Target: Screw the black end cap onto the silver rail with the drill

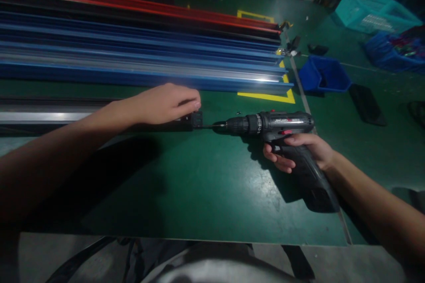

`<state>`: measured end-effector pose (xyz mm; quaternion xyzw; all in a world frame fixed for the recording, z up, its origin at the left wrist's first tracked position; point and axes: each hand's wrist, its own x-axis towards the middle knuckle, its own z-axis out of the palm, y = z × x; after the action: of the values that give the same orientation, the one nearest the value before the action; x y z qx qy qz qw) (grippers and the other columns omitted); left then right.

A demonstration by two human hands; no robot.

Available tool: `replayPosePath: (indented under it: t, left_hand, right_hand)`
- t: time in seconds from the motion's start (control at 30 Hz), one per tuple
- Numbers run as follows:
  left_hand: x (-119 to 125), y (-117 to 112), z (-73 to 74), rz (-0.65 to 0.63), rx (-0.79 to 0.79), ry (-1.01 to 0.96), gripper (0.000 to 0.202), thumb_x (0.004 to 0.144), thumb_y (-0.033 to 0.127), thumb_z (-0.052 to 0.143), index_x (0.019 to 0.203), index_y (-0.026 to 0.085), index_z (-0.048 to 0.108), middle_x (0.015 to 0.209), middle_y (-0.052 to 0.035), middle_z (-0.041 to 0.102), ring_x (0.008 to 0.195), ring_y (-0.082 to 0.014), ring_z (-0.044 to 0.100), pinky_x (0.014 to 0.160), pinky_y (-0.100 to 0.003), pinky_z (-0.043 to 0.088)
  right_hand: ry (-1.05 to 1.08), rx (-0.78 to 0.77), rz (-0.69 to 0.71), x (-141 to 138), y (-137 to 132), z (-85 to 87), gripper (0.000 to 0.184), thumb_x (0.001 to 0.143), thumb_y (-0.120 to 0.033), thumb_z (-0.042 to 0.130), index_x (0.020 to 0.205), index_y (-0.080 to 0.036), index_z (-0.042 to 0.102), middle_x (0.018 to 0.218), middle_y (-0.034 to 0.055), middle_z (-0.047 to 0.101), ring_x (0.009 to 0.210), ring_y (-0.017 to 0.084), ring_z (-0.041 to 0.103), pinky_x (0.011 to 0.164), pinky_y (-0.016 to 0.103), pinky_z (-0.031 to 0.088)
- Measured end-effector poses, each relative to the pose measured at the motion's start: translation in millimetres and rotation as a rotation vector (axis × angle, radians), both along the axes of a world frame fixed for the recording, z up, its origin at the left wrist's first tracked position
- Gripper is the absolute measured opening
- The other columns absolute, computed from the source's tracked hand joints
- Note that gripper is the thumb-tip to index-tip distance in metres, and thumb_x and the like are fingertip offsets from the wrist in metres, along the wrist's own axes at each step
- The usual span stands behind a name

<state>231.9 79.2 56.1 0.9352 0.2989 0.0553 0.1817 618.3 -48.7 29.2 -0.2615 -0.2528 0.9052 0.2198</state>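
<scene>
My right hand (307, 150) is wrapped round the handle of a black cordless drill (285, 121), with its fingers at the trigger. The drill points left, and its long bit (206, 127) meets the end of a dark metal profile (159, 126). A black end piece (197, 119) sits on that end of the profile. Over the profile lies my left hand (169, 104), closed, its thumb and curled fingers holding the profile beside the end piece. The hand hides part of the profile. A tiny dark part (238, 113) lies just above the drill's chuck.
Several blue profiles (149, 62) and a red profile (149, 4) lie behind my hands on the green table (199, 194). To the right stand a blue bin (323, 75), a turquoise crate (372, 11) and a blue-lined container (381, 53). A dark flat object (367, 104) lies nearby.
</scene>
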Motion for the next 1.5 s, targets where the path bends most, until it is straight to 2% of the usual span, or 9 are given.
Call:
replayPosePath:
  t: [0.4, 1.5]
  left_hand:
    - [-0.2, 0.2, -0.2, -0.004, 0.000, -0.004, 0.042, 0.104, 0.046, 0.039, 0.100, 0.019, 0.071, 0.094, -0.0046, 0.074, 0.082, -0.0187, 0.067, 0.076, -0.029, 0.045]
    - [0.0, -1.2, -0.1, 0.008, 0.007, -0.007, 0.042, 0.105, 0.048, 0.039, 0.099, 0.020, 0.070, 0.094, -0.0034, 0.072, 0.082, -0.0177, 0.066, 0.076, -0.028, 0.043]
  right_hand:
    - [-0.035, 0.031, 0.001, -0.7, -0.2, 0.2, 0.038, 0.092, -0.032, 0.066, 0.116, -0.005, 0.074, 0.097, 0.0134, 0.071, 0.064, 0.013, 0.065, 0.065, 0.025, 0.058]
    - [0.063, -0.007, 0.010, 2.0, -0.3, -1.7, 0.041, 0.097, -0.027, 0.060, 0.124, 0.001, 0.069, 0.104, 0.0162, 0.071, 0.073, 0.014, 0.070, 0.072, 0.027, 0.060]
